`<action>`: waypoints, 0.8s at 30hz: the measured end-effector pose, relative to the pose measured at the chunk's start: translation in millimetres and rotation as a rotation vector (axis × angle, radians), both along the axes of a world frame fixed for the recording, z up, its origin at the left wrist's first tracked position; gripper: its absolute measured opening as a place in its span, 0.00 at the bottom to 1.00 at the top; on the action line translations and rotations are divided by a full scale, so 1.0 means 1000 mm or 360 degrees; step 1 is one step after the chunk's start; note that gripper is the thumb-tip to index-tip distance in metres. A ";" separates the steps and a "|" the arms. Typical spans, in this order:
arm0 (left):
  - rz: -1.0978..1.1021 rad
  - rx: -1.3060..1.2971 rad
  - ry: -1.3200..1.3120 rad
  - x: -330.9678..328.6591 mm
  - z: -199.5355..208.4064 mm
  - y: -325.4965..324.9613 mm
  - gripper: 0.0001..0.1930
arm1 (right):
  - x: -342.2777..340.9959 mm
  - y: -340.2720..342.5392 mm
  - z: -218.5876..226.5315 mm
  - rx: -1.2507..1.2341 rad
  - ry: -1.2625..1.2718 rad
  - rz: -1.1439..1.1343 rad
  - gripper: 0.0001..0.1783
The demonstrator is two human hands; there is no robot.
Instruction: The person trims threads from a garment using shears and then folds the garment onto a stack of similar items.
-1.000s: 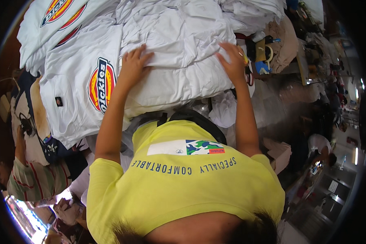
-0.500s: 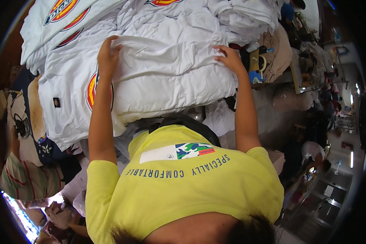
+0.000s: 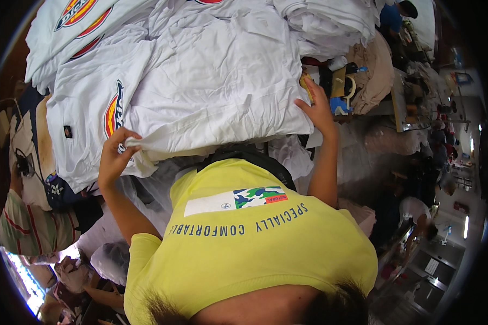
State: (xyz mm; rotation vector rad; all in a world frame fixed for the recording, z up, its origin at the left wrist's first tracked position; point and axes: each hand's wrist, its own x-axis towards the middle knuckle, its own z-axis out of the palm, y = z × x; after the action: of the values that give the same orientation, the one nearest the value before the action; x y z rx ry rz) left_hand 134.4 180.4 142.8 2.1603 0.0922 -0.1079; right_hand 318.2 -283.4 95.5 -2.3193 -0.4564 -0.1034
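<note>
A white T-shirt (image 3: 217,70) lies spread over a thick stack of white garments in front of me. My left hand (image 3: 115,157) is closed on the near-left edge of its cloth, pinching it between thumb and fingers and lifting it slightly. My right hand (image 3: 321,112) is at the shirt's right edge, thumb and fingers apart, with nothing visibly gripped. A small yellow thing (image 3: 307,86) shows beside its fingers; I cannot tell what it is. Left of the shirt, more white cloth carries a red, yellow and blue printed emblem (image 3: 113,112) and a small dark label (image 3: 68,131).
More white shirts with printed emblems (image 3: 76,13) are heaped at the far left. Folded white garments (image 3: 331,24) stand at the far right. A tape roll (image 3: 351,89) and beige cloth (image 3: 375,67) lie right of the stack. At left is another person's striped sleeve (image 3: 35,222).
My left hand has come down toward me and to the left, drawing the cloth over the stack's near edge. The right hand has moved slightly lower, and the shirt now lies flatter.
</note>
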 end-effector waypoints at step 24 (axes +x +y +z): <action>-0.0450 0.0884 0.1116 -0.062 -0.138 -0.077 0.22 | -0.117 -0.072 -0.185 0.0091 0.0945 0.0051 0.15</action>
State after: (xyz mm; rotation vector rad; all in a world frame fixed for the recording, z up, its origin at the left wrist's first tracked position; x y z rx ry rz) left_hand 72.8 103.1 4.5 2.5708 0.2389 -1.1147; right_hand 201.3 -355.1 -89.5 -2.1500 -0.1819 0.5657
